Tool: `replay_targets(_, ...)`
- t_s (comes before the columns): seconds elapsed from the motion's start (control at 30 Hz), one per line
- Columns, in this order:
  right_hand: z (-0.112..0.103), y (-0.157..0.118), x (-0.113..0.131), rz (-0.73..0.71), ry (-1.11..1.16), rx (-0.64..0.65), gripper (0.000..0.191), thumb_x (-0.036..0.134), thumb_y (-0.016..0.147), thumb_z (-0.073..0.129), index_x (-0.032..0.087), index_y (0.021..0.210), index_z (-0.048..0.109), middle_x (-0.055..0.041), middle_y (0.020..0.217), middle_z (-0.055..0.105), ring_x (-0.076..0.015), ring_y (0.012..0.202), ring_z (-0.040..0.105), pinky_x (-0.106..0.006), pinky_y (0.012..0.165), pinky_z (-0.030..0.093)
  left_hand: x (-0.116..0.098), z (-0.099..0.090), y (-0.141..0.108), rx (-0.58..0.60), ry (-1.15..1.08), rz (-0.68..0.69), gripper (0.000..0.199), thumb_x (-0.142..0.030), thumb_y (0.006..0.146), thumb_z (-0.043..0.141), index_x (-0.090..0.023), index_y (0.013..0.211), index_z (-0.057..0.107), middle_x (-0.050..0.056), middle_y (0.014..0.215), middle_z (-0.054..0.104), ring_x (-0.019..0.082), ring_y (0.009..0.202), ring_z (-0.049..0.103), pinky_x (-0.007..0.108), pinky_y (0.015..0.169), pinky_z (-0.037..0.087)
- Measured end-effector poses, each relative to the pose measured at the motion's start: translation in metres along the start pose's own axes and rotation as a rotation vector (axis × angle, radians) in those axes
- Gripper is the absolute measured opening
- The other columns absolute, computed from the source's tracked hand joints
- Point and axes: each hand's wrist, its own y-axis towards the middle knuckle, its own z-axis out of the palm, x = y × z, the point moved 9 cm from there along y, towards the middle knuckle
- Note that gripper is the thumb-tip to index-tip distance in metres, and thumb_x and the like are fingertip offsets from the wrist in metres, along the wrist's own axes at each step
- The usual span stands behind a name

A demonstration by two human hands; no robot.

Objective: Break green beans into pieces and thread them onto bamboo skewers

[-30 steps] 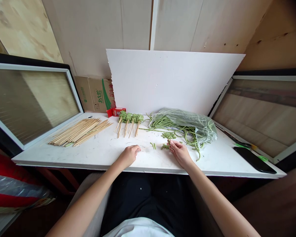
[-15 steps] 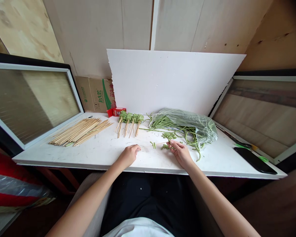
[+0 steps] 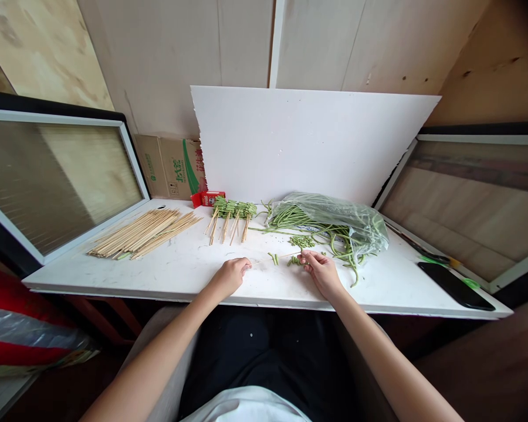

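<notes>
A thin wooden skewer (image 3: 266,260) spans the gap between my hands. My left hand (image 3: 231,275) is closed on its left end. The fingers of my right hand (image 3: 319,271) pinch around its other end; whether a bean piece is there too is too small to tell. Short green bean pieces (image 3: 273,258) lie just behind the skewer, and a small heap of cut pieces (image 3: 302,241) sits behind my right hand. Farther back, filled bean skewers (image 3: 234,208) lie side by side with bare stick ends toward me.
Loose bare skewers (image 3: 143,234) are piled at the left. Long beans in a clear plastic bag (image 3: 334,214) lie at the back right. A black phone (image 3: 455,285) is near the right edge. A cardboard box (image 3: 171,168) and a red box (image 3: 211,198) stand at the back.
</notes>
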Motion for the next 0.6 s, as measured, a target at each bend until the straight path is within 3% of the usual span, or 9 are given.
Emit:
replay_targets(0.17, 0.004, -0.006, 0.007, -0.037, -0.126, -0.030, 0.045, 0.064, 0.077, 0.084, 0.021, 0.090, 0.082, -0.0086, 0.089, 0.077, -0.0186, 0.070, 0.059, -0.030, 0.060, 0.044, 0.000, 0.000, 0.000, 0.003, -0.023, 0.002, 0.030, -0.001, 0.089, 0.049, -0.020, 0.099, 0.070, 0.008, 0.098, 0.078, 0.021, 0.092, 0.074, 0.028, 0.078, 0.055)
replay_targets(0.3, 0.024, -0.014, 0.012, -0.043, -0.272, 0.013, 0.050, 0.069, 0.078, 0.079, 0.019, 0.081, 0.080, -0.0104, 0.091, 0.079, -0.0193, 0.069, 0.060, -0.031, 0.061, 0.044, -0.002, 0.002, 0.000, 0.008, -0.044, 0.031, 0.033, 0.001, 0.088, 0.049, -0.020, 0.100, 0.071, 0.007, 0.099, 0.078, 0.019, 0.092, 0.074, 0.026, 0.075, 0.055)
replay_targets(0.43, 0.046, -0.020, 0.010, -0.038, -0.315, 0.044, 0.050, 0.070, 0.078, 0.078, 0.020, 0.083, 0.080, -0.0106, 0.097, 0.080, -0.0225, 0.075, 0.066, -0.032, 0.065, 0.047, -0.007, 0.001, -0.001, -0.006, -0.039, 0.071, 0.035, 0.003, 0.086, 0.049, -0.019, 0.102, 0.072, 0.007, 0.097, 0.078, 0.018, 0.088, 0.074, 0.025, 0.073, 0.055)
replay_targets(0.6, 0.055, -0.023, 0.011, -0.038, -0.327, 0.042, 0.049, 0.070, 0.078, 0.076, 0.020, 0.079, 0.078, -0.0087, 0.088, 0.079, -0.0243, 0.077, 0.068, -0.033, 0.066, 0.048, -0.010, -0.001, -0.001, -0.020, -0.016, 0.097, 0.039, 0.007, 0.082, 0.048, -0.018, 0.101, 0.072, 0.006, 0.090, 0.076, 0.017, 0.084, 0.073, 0.025, 0.075, 0.054)
